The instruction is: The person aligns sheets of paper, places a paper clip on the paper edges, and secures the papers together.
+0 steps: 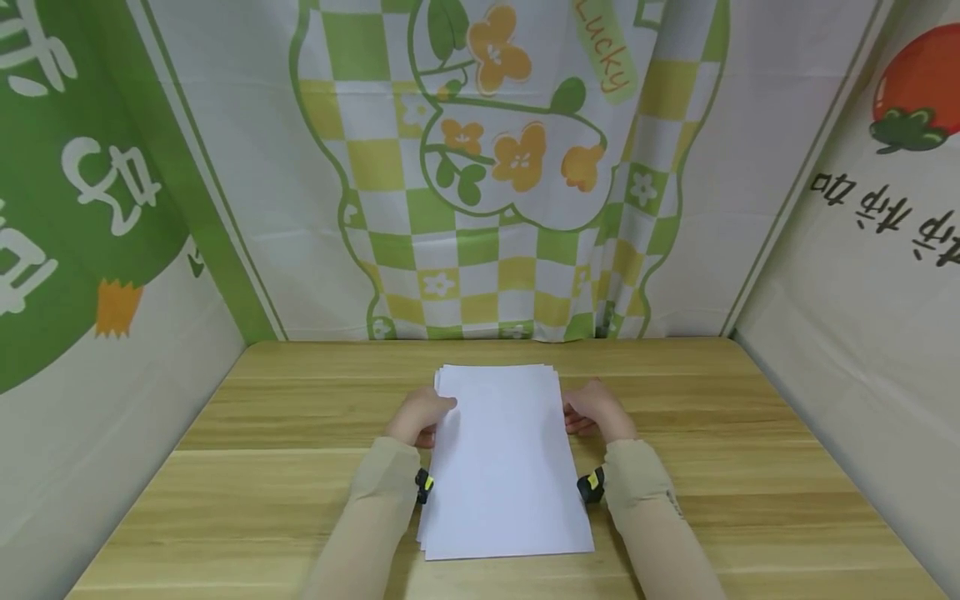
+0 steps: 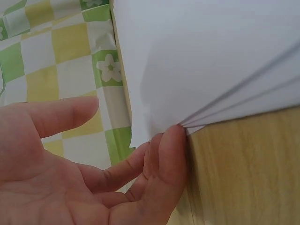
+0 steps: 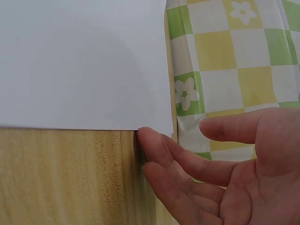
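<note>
A small stack of white paper sheets (image 1: 504, 467) lies lengthwise on the wooden table, its sheets slightly out of line at the left side and the far corners. At the stack's left edge is my left hand (image 1: 420, 414); its fingertips (image 2: 171, 145) touch the sheet edges, which fan slightly apart there. The left thumb stands raised, apart from the fingers. Across from it, my right hand (image 1: 597, 408) has a fingertip (image 3: 152, 143) against the right edge, near the far corner. The right thumb is also held away from the paper, and neither hand pinches it.
The wooden table (image 1: 285, 483) extends around the paper on all sides. Behind its far edge hangs a green and yellow checkered curtain (image 1: 480, 250). Printed fabric walls stand at left (image 1: 135, 250) and right (image 1: 847, 292). Each wrist wears a beige cuff with a small black device.
</note>
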Tool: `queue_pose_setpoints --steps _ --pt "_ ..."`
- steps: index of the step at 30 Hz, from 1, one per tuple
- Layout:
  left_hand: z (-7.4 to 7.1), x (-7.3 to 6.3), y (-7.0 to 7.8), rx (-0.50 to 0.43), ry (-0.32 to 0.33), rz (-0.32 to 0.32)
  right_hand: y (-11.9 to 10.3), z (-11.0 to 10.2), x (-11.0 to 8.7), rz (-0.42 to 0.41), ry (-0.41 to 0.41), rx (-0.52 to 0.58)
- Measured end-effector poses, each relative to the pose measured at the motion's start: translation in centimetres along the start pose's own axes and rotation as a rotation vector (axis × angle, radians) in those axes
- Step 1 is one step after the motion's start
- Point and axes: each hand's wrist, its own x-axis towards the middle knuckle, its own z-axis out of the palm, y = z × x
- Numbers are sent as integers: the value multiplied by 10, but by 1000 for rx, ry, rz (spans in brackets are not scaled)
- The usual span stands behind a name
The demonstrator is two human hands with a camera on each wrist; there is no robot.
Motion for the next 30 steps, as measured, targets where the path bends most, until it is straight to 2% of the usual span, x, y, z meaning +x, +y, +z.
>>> queue_pose_setpoints --steps 6,13,16,20,24,30 --pt "1 0 1 25 13 3 -1 -1 -2 7 -5 0" --pt "7 0 8 218 96 51 -1 -2 -2 3 -18 -6" --pt "7 -2 10 264 131 54 0 -3 -1 -9 -35 -11" --pt "7 -2 12 265 156 71 0 -2 1 -8 -39 -12" --pt "7 -2 13 240 146 80 -1 -2 3 3 -38 -5" --pt "8 -3 16 257 179 144 0 -3 3 16 -42 12"
